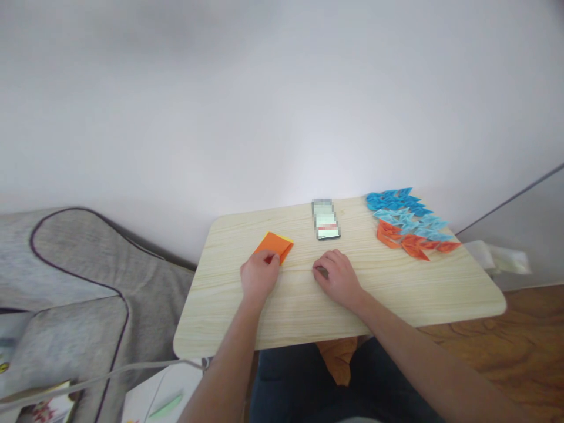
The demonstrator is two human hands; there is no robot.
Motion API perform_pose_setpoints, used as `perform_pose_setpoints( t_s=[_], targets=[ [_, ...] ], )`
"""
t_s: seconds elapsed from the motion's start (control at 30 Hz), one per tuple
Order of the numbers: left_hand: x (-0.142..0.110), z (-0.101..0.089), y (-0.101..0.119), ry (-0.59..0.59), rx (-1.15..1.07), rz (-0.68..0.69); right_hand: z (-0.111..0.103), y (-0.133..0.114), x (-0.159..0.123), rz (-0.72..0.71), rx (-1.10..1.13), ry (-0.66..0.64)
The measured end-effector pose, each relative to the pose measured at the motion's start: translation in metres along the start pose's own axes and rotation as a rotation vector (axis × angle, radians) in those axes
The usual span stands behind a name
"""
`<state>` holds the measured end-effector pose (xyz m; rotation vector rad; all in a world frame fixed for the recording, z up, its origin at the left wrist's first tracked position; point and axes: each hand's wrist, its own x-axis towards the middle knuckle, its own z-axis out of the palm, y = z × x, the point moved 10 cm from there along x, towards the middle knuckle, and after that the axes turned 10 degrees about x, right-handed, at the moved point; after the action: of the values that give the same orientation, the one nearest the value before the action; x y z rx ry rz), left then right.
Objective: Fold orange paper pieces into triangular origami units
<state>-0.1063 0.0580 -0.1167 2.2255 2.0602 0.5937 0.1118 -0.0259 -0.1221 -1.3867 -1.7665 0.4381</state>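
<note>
My left hand (261,276) rests over the lower edge of a stack of orange paper squares (277,242), its fingers and thumb pinched at the paper. A yellow edge peeks out beneath the orange at the upper right. Over the middle of the table, my right hand (338,278) is loosely curled, the thumb close to the index finger, and no object shows in it. Just beyond it a phone (326,220) lies face up with a lit, blurred screen. Folded paper pieces in dark blue (392,200), light blue (409,221) and orange (412,244) lie in rows to the right.
The pale wooden table (308,317) stands against a white wall (264,117). A grey sofa (79,299) is on the left. A cable (132,368) runs past the table's front left corner. Beyond the right edge is a blurred white object (497,258).
</note>
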Motion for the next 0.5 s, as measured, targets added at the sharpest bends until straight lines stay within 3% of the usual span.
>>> perform_pose_setpoints(
  t_s=[0.13,0.23,0.37,0.5],
  targets=[
    [-0.012,-0.026,0.02,0.134,-0.031,0.105,-0.006,0.002,0.002,-0.008,0.055,0.032],
    [-0.039,-0.042,0.048,0.187,-0.099,0.278,-0.021,0.002,-0.001,-0.008,0.096,0.079],
    [-0.087,-0.037,0.089,0.114,-0.204,0.511,-0.049,-0.002,-0.02,-0.059,0.089,0.082],
    [-0.12,-0.019,0.117,0.003,-0.276,0.602,-0.06,0.0,-0.05,-0.115,0.044,-0.048]
  ],
)
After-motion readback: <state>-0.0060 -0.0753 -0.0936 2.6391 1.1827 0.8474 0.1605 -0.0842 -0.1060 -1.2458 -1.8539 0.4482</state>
